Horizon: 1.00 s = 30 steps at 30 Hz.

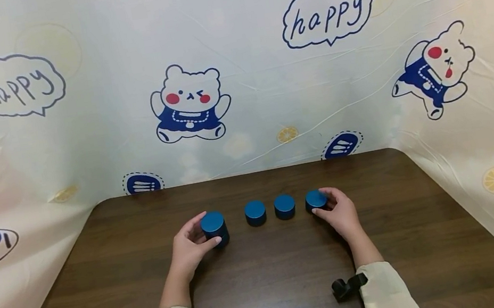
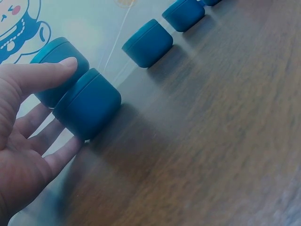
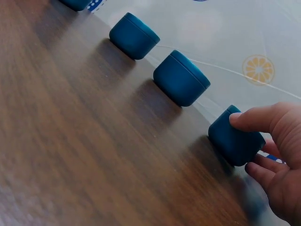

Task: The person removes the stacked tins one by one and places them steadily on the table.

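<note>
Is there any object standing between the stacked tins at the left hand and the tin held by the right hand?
Yes. Two single blue tins stand in the row between the stacked tins in the left hand and the right-end tin in the right hand.

worktop point(image 1: 268, 290): dark wood, rounded far corners | on it: row of blue tins across the middle | left stack point(image 1: 214, 228): two tins, one on the other | two single tins point(image 1: 255, 213) point(image 1: 284, 206) between | right tin point(image 1: 315, 200) at row's end
</note>
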Tool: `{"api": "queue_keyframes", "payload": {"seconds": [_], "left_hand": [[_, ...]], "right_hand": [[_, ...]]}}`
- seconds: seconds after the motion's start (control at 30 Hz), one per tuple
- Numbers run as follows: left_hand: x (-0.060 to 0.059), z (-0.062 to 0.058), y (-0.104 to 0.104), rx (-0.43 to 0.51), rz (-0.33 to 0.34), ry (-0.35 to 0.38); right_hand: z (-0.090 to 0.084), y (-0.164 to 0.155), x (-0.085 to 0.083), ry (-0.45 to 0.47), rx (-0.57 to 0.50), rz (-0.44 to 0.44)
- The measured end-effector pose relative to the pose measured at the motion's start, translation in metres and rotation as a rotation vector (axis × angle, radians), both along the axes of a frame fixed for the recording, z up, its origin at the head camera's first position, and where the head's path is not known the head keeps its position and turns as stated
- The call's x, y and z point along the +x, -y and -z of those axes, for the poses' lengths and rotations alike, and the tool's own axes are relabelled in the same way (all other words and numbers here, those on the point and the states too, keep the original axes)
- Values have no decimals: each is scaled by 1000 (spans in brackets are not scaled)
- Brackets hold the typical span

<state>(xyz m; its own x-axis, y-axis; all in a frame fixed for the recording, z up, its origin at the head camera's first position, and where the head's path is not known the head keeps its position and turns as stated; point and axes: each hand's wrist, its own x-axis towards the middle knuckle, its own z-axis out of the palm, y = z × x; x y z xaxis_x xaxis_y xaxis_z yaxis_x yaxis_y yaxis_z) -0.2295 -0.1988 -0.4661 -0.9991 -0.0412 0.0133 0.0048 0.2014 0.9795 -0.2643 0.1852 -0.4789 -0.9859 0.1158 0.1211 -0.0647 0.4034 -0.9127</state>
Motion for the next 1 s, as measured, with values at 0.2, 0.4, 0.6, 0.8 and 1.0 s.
{"api": "queue_keyframes", "payload": {"seconds": [0.2,0.4,0.6,0.8,1.0], "left_hand": [[0,-1,0,3,2,-2],[0,0,1,8,5,-14],[-1,2,1,10,9,-25],[0,2,1,16,12,-37],[1,2,0,26,22,-53]], "right_hand": [[-6,2,2,-35,-35,18],[-12,4,5,-77,-56,34],[-16,5,8,-98,-70,36],[-20,6,11,-146,-100,25],[-24,7,12,-195,-133,1]]}}
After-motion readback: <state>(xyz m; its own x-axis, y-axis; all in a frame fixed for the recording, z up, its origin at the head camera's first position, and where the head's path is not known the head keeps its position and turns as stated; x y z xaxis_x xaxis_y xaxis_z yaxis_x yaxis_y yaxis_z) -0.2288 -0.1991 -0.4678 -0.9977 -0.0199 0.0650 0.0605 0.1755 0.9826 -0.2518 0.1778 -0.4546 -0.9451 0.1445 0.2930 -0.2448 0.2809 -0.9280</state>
